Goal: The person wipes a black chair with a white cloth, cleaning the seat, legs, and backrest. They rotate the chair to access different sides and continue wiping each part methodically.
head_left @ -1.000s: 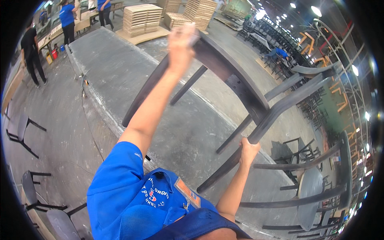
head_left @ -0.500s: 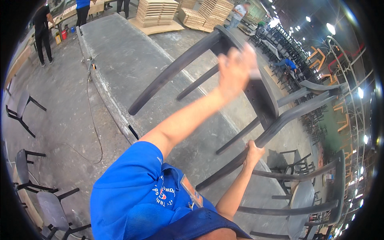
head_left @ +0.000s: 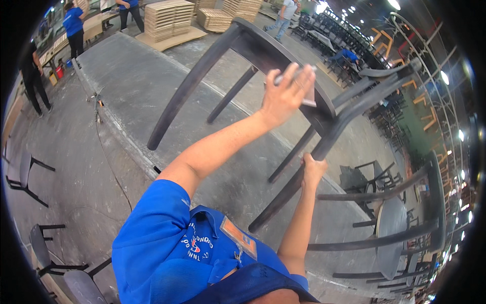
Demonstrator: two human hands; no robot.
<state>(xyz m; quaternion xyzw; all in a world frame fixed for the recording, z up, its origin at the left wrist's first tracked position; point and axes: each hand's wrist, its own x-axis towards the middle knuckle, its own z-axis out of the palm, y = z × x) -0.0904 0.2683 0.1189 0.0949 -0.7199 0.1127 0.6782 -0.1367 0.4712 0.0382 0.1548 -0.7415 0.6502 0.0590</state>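
A dark wooden chair frame (head_left: 255, 50) without a seat stands tipped over in front of me, legs pointing toward me and down. My right hand (head_left: 314, 169) is wrapped round one of its dark legs, on the right. On the broad curved rail, my left hand (head_left: 289, 95) presses a pale, flat pad (head_left: 309, 96) against the wood. Its fingers are bent over the pad, whose exact kind I cannot make out. Beneath the frame lies a long grey work surface (head_left: 136, 76).
Another dark chair (head_left: 392, 238) stands close on the right, its legs reaching toward my right arm. Several dark chairs (head_left: 43, 248) are along the left. Stacked wooden pieces (head_left: 168, 20) and people (head_left: 33, 78) are farther back. A cable (head_left: 114, 172) trails along the floor.
The whole view has shifted, with the chair frame now farther left in it. My left hand, blurred before, shows more sharply on the rail. The right hand keeps its hold on the leg.
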